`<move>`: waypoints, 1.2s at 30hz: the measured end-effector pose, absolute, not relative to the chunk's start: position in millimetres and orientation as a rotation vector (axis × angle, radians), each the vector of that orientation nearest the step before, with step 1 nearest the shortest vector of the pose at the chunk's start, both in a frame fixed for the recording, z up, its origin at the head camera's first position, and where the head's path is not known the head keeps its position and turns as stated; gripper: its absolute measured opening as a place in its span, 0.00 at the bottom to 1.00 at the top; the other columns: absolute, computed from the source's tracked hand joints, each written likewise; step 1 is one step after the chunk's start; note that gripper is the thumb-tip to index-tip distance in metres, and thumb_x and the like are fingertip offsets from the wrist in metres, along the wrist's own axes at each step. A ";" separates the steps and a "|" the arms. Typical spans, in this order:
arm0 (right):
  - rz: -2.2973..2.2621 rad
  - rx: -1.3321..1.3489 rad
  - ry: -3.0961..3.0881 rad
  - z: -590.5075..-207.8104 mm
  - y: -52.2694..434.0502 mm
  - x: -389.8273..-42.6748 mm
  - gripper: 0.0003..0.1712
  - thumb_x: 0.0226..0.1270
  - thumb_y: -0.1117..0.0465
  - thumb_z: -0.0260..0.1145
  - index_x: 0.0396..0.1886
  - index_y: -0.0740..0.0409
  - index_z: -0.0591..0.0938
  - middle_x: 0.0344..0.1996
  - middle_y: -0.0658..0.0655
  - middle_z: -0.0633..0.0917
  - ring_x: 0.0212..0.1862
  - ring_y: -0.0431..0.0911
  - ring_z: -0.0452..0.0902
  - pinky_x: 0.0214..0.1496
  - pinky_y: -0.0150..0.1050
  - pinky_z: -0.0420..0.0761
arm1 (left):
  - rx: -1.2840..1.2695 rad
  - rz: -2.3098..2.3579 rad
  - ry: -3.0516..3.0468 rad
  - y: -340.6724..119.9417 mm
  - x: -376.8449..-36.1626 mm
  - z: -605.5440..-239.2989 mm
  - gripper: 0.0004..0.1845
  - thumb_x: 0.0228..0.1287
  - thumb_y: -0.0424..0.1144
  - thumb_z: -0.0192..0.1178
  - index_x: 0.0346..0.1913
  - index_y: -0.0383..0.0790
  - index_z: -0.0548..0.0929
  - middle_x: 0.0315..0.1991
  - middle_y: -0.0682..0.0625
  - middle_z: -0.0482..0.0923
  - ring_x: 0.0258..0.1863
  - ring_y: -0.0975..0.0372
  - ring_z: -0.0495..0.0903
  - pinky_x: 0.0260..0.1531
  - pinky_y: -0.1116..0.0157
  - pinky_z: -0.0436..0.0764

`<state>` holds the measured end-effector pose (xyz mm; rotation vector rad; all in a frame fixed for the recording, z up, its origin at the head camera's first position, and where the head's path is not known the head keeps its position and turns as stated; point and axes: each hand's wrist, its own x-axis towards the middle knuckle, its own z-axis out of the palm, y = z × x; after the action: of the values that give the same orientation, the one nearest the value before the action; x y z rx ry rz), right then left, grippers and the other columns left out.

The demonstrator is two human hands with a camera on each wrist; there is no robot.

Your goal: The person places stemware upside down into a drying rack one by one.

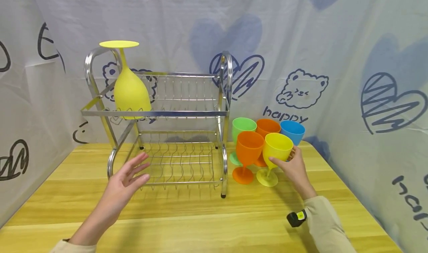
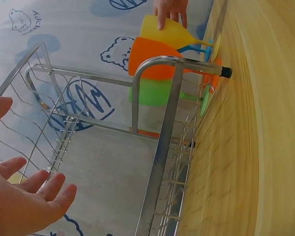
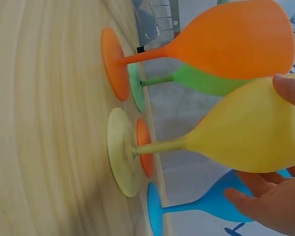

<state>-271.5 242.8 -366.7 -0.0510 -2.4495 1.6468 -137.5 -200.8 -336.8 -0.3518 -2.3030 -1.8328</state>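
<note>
From the head, the right hand point(image 1: 294, 167) wraps round the yellow cup point(image 1: 276, 149) standing on the bench point(image 1: 200, 223) beside the rack point(image 1: 167, 134); the left hand point(image 1: 128, 177) is spread and holds nothing. The left wrist view shows the same. From the right wrist, the cup looks like light, hard, smooth plastic, best held round the bowl.
</note>
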 end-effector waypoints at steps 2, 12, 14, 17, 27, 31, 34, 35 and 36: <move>1.644 -0.054 -2.434 -368.2 244.1 -270.6 0.56 0.60 0.56 0.73 0.74 0.65 0.45 0.69 0.71 0.57 0.67 0.63 0.57 0.68 0.56 0.62 | -0.356 -1.834 -2.299 -201.1 -137.8 -337.7 0.33 0.72 0.36 0.54 0.75 0.38 0.54 0.72 0.40 0.56 0.63 0.61 0.65 0.52 0.76 0.72; 1.642 -0.045 -2.352 -362.2 251.6 -258.8 0.54 0.61 0.55 0.71 0.75 0.63 0.45 0.68 0.69 0.59 0.66 0.61 0.60 0.65 0.54 0.67 | -0.329 -1.833 -2.305 -206.7 -136.5 -339.7 0.32 0.73 0.36 0.54 0.75 0.40 0.55 0.72 0.42 0.56 0.62 0.66 0.66 0.51 0.76 0.72; 1.634 -0.016 -2.336 -358.5 250.2 -256.0 0.53 0.62 0.55 0.71 0.75 0.63 0.47 0.67 0.68 0.61 0.65 0.60 0.60 0.64 0.53 0.67 | -0.309 -1.833 -2.319 -207.6 -136.3 -339.8 0.32 0.73 0.37 0.54 0.75 0.41 0.55 0.73 0.43 0.56 0.63 0.65 0.65 0.51 0.77 0.72; 1.601 0.033 -2.309 -353.0 247.3 -252.2 0.51 0.61 0.56 0.72 0.74 0.62 0.51 0.65 0.66 0.64 0.63 0.57 0.62 0.62 0.51 0.68 | -0.299 -1.823 -2.328 -207.9 -136.4 -339.9 0.33 0.73 0.37 0.54 0.75 0.41 0.55 0.72 0.43 0.57 0.63 0.64 0.65 0.51 0.77 0.72; 1.466 0.260 -2.318 -331.3 233.2 -232.9 0.50 0.59 0.58 0.73 0.75 0.57 0.55 0.61 0.63 0.69 0.59 0.53 0.65 0.59 0.51 0.68 | -0.300 -1.806 -2.347 -206.6 -135.9 -335.9 0.33 0.72 0.37 0.55 0.75 0.39 0.55 0.72 0.41 0.58 0.58 0.72 0.68 0.51 0.76 0.73; 1.437 0.378 -2.351 -324.6 224.5 -224.8 0.50 0.58 0.60 0.74 0.75 0.59 0.55 0.62 0.64 0.69 0.59 0.56 0.65 0.62 0.55 0.66 | -0.303 -1.812 -2.352 -206.2 -135.5 -335.7 0.34 0.72 0.37 0.55 0.75 0.39 0.54 0.71 0.39 0.58 0.60 0.61 0.69 0.50 0.76 0.73; 1.427 0.437 -2.387 -320.6 216.5 -218.7 0.51 0.57 0.60 0.75 0.74 0.59 0.55 0.63 0.64 0.68 0.60 0.57 0.64 0.62 0.56 0.66 | -0.317 -1.830 -2.348 -204.7 -135.6 -336.4 0.34 0.72 0.36 0.55 0.75 0.38 0.53 0.71 0.38 0.57 0.64 0.47 0.65 0.51 0.77 0.73; 1.415 0.453 -2.402 -319.5 213.7 -217.2 0.51 0.56 0.60 0.75 0.74 0.60 0.56 0.63 0.64 0.68 0.60 0.58 0.64 0.62 0.57 0.66 | -0.324 -1.837 -2.345 -204.0 -135.7 -336.8 0.34 0.72 0.36 0.55 0.75 0.37 0.53 0.71 0.38 0.57 0.64 0.43 0.63 0.51 0.77 0.72; 1.406 0.469 -2.413 -318.6 210.8 -215.7 0.51 0.56 0.60 0.75 0.74 0.61 0.56 0.63 0.64 0.69 0.60 0.58 0.64 0.62 0.57 0.66 | -0.331 -1.845 -2.340 -203.2 -135.7 -337.3 0.34 0.71 0.35 0.55 0.75 0.37 0.53 0.71 0.38 0.57 0.64 0.42 0.62 0.51 0.77 0.72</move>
<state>-215.7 210.8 -318.6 0.4687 -2.4128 1.4061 -135.7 -203.2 -337.3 -0.3314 -2.3403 -1.8447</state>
